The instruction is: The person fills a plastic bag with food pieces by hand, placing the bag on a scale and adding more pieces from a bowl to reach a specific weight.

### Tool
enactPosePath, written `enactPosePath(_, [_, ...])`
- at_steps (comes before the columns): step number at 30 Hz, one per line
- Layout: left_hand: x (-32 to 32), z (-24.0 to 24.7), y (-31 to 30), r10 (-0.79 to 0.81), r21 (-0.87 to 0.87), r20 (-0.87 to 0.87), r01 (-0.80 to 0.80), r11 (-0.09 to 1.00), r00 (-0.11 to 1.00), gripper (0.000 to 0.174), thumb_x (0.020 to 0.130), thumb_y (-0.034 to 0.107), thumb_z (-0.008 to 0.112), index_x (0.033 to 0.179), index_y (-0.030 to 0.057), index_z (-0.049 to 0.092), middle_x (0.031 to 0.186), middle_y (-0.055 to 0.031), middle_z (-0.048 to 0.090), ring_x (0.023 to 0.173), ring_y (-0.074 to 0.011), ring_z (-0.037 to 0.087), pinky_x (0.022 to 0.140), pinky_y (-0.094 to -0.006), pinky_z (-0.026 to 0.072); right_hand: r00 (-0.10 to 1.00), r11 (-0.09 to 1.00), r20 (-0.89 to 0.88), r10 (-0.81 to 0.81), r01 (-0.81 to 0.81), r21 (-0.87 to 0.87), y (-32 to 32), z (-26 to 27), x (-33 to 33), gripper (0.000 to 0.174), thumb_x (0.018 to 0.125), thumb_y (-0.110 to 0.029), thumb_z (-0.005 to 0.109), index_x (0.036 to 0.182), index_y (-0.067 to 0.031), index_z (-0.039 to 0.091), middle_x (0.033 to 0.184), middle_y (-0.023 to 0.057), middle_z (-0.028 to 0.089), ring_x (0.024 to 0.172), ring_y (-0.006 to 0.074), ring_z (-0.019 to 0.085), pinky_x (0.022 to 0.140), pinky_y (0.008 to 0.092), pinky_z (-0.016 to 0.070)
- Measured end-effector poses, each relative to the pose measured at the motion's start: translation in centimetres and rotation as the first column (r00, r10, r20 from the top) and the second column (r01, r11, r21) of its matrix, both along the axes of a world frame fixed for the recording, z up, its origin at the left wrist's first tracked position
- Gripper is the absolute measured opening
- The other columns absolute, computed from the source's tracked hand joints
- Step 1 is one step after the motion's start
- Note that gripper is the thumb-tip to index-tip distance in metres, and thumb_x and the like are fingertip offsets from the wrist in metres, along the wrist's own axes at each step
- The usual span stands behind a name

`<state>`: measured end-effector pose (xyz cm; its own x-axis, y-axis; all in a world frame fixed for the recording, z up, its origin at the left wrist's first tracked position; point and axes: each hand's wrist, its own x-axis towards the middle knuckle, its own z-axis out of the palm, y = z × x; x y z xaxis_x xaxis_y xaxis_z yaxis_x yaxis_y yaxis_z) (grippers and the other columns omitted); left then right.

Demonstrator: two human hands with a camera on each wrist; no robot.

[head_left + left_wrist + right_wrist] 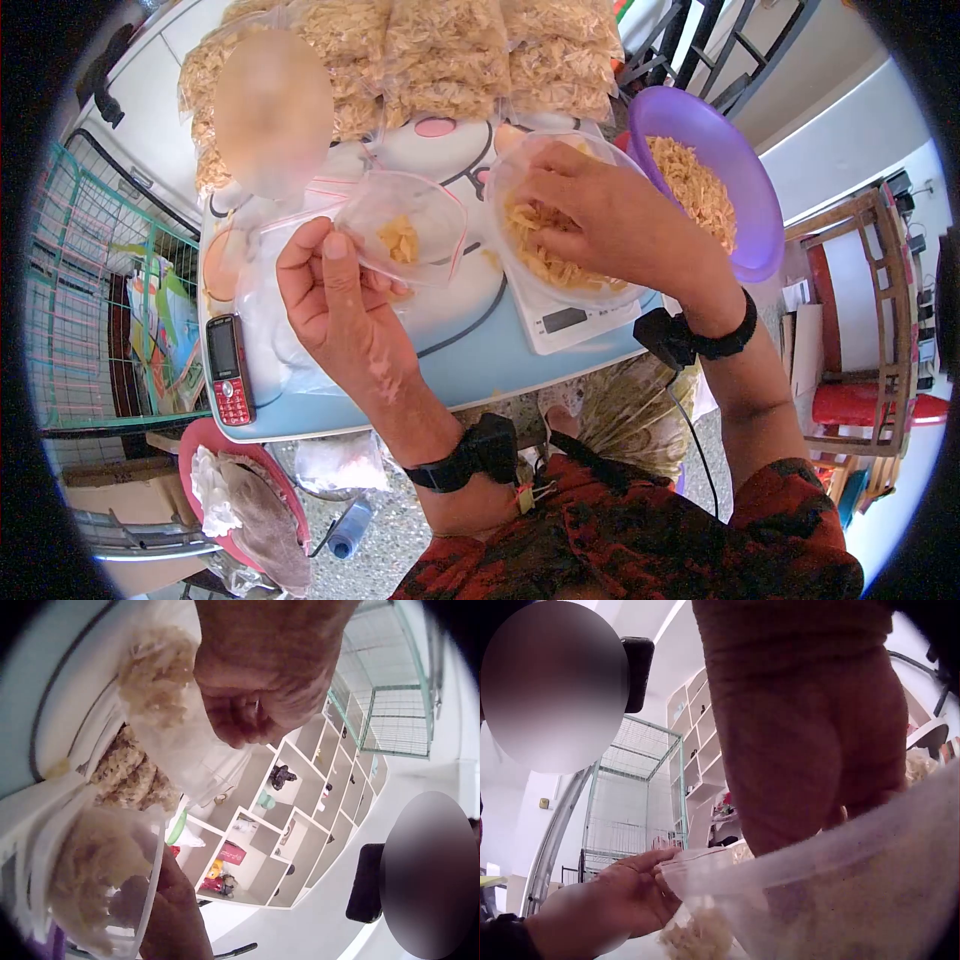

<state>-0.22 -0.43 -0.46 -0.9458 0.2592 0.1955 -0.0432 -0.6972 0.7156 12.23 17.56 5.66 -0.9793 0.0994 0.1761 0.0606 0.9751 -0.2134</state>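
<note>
Head view — left hand (342,300) pinches bag (432,215), right hand (612,218) inside bowl (508,178).

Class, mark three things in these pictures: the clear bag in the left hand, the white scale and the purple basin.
Clear bag (432,207), head view: bare upper wall.
White scale (564,320), head view: dark display on its front.
Purple basin (756,195), head view: bare inner wall.

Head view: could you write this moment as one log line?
left hand: holds bag, some flakes inside | right hand: fingers inside bowl | bowl: on scale | phone: on table
</note>
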Motion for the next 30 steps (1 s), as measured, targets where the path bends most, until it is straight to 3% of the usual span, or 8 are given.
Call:
enactPosePath(2, [-0.1, 0.0, -0.1, -0.004, 0.003, 0.002, 0.004, 1.0, 1.0, 0.016, 0.092, 0.01, 0.061, 0.107, 0.0063, 0.06, 0.089, -0.0015, 0.063, 0.067, -0.0056, 0.052, 0.055, -0.0177, 0.0422, 0.999, 1.0, 0.042, -0.016, 0.016, 0.005, 0.3, 0.1, -0.2, 0.028, 0.081, -0.019, 0.06, 0.106, -0.0077, 0.062, 0.103, 0.0143, 0.058, 0.096, 0.0336, 0.059, 0.082, 0.0428, 0.05])
enactPosePath(5, [-0.3, -0.3, -0.2, -0.026, 0.034, -0.008, 0.026, 0.999, 1.0, 0.017, 0.091, 0.01, 0.062, 0.107, 0.0062, 0.059, 0.091, -0.0017, 0.063, 0.07, -0.0057, 0.053, 0.054, -0.0176, 0.0426, 0.993, 0.999, -0.117, -0.007, 0.001, -0.046, 0.3, 0.7, 0.1, 0.023, 0.08, -0.016, 0.06, 0.101, -0.0067, 0.063, 0.093, 0.0142, 0.059, 0.09, 0.0332, 0.059, 0.078, 0.0419, 0.05])
enactPosePath(8, [-0.6, -0.5, -0.2, -0.013, 0.028, -0.003, 0.013, 1.0, 1.0, 0.017, 0.091, 0.01, 0.062, 0.108, 0.0058, 0.059, 0.092, -0.002, 0.062, 0.072, -0.006, 0.054, 0.054, -0.0175, 0.0427, 0.98, 0.985, -0.157, -0.123, 0.101, -0.14, 0.7, 1.7, 1.2, 0.014, 0.081, -0.002, 0.062, 0.095, -0.0034, 0.061, 0.081, 0.0055, 0.059, 0.07, 0.0141, 0.059, 0.065, 0.0259, 0.0473])
enactPosePath(14, [-0.6, -0.1, 0.2, 0.093, -0.019, 0.058, -0.092, 0.996, 0.994, 0.019, 0.09, 0.009, 0.064, 0.106, 0.0012, 0.057, 0.078, -0.003, 0.058, 0.058, -0.0072, 0.049, 0.048, -0.0188, 0.0408, 0.909, 0.864, -0.135, -0.395, 0.317, -0.392, 0.7, 4.1, 4.0, 0.011, 0.086, 0.002, 0.058, 0.096, -0.002, 0.062, 0.082, -0.0003, 0.06, 0.072, 0.0049, 0.055, 0.065, 0.0203, 0.0468])
enactPosePath(17, [-0.6, -0.3, 0.2, 0.071, -0.003, 0.039, -0.071, 0.997, 0.997, 0.02, 0.09, 0.009, 0.064, 0.106, 0.0011, 0.057, 0.079, -0.003, 0.058, 0.058, -0.0072, 0.049, 0.049, -0.019, 0.0412, 0.895, 0.917, -0.263, -0.36, 0.287, -0.278, 1.3, 3.8, 4.7, 0.014, 0.085, 0.001, 0.061, 0.099, -0.0021, 0.061, 0.082, 0.0016, 0.061, 0.071, 0.0068, 0.057, 0.064, 0.0215, 0.0469])
enactPosePath(19, [-0.4, 0.0, 0.1, 0.064, -0.006, 0.049, -0.064, 0.998, 0.997, 0.02, 0.09, 0.01, 0.064, 0.106, 0.001, 0.057, 0.079, -0.003, 0.058, 0.057, -0.0072, 0.049, 0.048, -0.0193, 0.0415, 0.938, 0.951, -0.169, -0.303, 0.309, 0.007, 0.8, 4.4, 4.7, 0.019, 0.084, 0.0, 0.062, 0.102, -0.0026, 0.061, 0.083, 0.0035, 0.061, 0.07, 0.0095, 0.058, 0.064, 0.0233, 0.0474])
enactPosePath(21, [-0.3, 0.1, 0.2, 0.058, -0.006, 0.055, -0.058, 0.998, 0.997, 0.019, 0.09, 0.01, 0.064, 0.106, 0.001, 0.057, 0.079, -0.003, 0.058, 0.057, -0.0073, 0.049, 0.048, -0.0197, 0.0418, 0.958, 0.958, -0.124, -0.257, 0.27, 0.096, 0.8, 4.0, 4.6, 0.023, 0.083, -0.001, 0.063, 0.105, -0.0032, 0.06, 0.084, 0.0051, 0.061, 0.069, 0.0126, 0.059, 0.063, 0.0255, 0.0478])
enactPosePath(30, [-0.7, -0.5, -0.2, -0.022, 0.034, 0.021, 0.021, 0.999, 1.0, 0.02, 0.091, 0.008, 0.061, 0.111, 0.0048, 0.058, 0.091, -0.003, 0.064, 0.068, -0.0064, 0.054, 0.058, -0.0184, 0.0458, 0.973, 0.968, -0.035, -0.229, 0.224, -0.114, 0.3, 3.2, 5.2, 0.043, 0.077, -0.007, 0.068, 0.118, -0.0071, 0.056, 0.092, 0.0079, 0.059, 0.075, 0.0199, 0.059, 0.07, 0.0326, 0.0487])
